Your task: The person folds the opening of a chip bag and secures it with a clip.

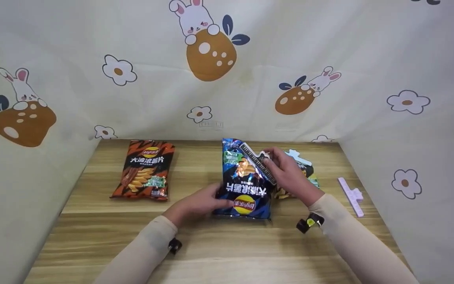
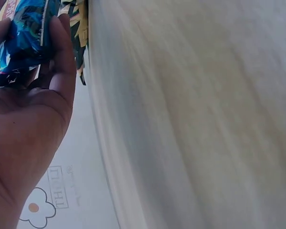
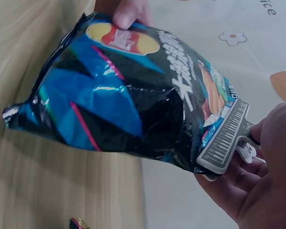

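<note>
A blue and black bag of potato chips (image 1: 246,179) is tilted up off the table in the head view, its printing upside down. My left hand (image 1: 201,203) grips its left side near the lower end, thumb on the front and fingers behind. A grey bag clip (image 1: 256,162) with a piano-key pattern lies slantwise across the bag's upper right corner. My right hand (image 1: 290,173) pinches the clip's handle. In the right wrist view the clip's bar (image 3: 225,138) sits over the bag's end; whether its jaws bite the bag fully, I cannot tell.
An orange and black chip bag (image 1: 146,169) lies at the left. Behind my right hand is another chip bag (image 1: 313,179), partly hidden, with a light blue clip (image 1: 300,157) at its top. A lilac clip (image 1: 352,196) lies near the right edge. Patterned cloth (image 1: 152,106) walls the table.
</note>
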`<state>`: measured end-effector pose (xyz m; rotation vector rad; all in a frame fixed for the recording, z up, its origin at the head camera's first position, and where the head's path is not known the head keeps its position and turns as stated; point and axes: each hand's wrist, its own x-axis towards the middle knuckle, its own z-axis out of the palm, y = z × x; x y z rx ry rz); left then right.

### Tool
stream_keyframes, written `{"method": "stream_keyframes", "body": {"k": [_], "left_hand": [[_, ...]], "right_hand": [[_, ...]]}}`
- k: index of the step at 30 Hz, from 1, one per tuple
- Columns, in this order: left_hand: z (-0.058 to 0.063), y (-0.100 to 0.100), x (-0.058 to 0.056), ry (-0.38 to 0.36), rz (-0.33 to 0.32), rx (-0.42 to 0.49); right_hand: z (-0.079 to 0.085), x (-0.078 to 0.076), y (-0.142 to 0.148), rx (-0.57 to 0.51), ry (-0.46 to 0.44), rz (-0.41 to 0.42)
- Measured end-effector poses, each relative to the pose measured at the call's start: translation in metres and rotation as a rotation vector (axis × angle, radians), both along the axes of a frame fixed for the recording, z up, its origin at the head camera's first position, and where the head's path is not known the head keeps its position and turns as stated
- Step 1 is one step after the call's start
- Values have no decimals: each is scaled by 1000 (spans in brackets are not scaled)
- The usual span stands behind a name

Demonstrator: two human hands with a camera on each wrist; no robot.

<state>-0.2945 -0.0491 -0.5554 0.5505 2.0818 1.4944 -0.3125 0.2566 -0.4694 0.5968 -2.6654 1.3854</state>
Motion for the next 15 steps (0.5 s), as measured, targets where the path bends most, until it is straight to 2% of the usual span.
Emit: {"method": "stream_keyframes", "body": {"k": [4, 8, 15], "left_hand": [[3, 3, -1, 14, -7, 76], [7, 5, -4, 12, -3, 129], [15, 6, -8, 10, 86, 129]], "right_hand": [[6, -12, -2, 15, -1, 31], [12, -25, -4, 28, -8, 25], [19, -50, -9, -43, -69, 6]]}}
